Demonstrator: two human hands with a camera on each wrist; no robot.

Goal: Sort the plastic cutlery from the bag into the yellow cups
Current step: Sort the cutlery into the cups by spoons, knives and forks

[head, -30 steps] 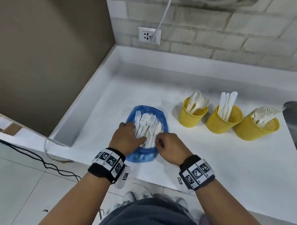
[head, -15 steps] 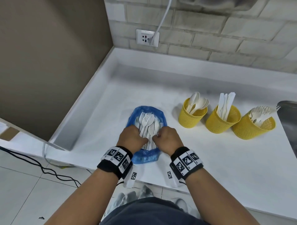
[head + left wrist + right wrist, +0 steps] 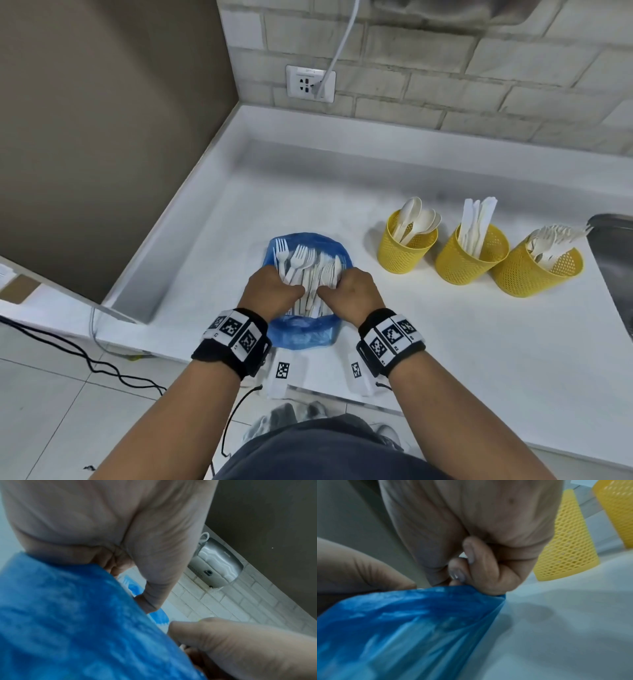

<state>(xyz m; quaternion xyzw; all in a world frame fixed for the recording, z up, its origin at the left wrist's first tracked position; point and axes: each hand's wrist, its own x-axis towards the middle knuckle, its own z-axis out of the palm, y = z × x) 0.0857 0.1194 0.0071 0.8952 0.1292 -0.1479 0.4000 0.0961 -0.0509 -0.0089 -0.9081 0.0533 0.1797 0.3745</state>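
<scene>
A pile of white plastic cutlery (image 3: pixel 310 265), mostly forks, lies on an open blue bag (image 3: pixel 301 334) near the counter's front edge. My left hand (image 3: pixel 274 291) and right hand (image 3: pixel 351 291) close in on the pile from both sides. Their fingers curl round the handles and the thumbs lie on top. In the wrist views the curled fingers (image 3: pixel 458 568) sit against the blue bag (image 3: pixel 402 622) and the cutlery is hidden. To the right stand three yellow mesh cups: spoons (image 3: pixel 406 250), knives (image 3: pixel 471 260) and forks (image 3: pixel 537 274).
A steel sink (image 3: pixel 613 260) starts at the right edge, past the fork cup. A wall socket (image 3: pixel 310 84) with a white cable sits on the brick wall behind. A raised ledge (image 3: pixel 191 219) borders the counter's left side. A hand dryer (image 3: pixel 217 563) hangs on the wall.
Both hands have moved inward from the bag's sides and now meet over the cutlery handles. The pile has been pushed into a tighter bundle.
</scene>
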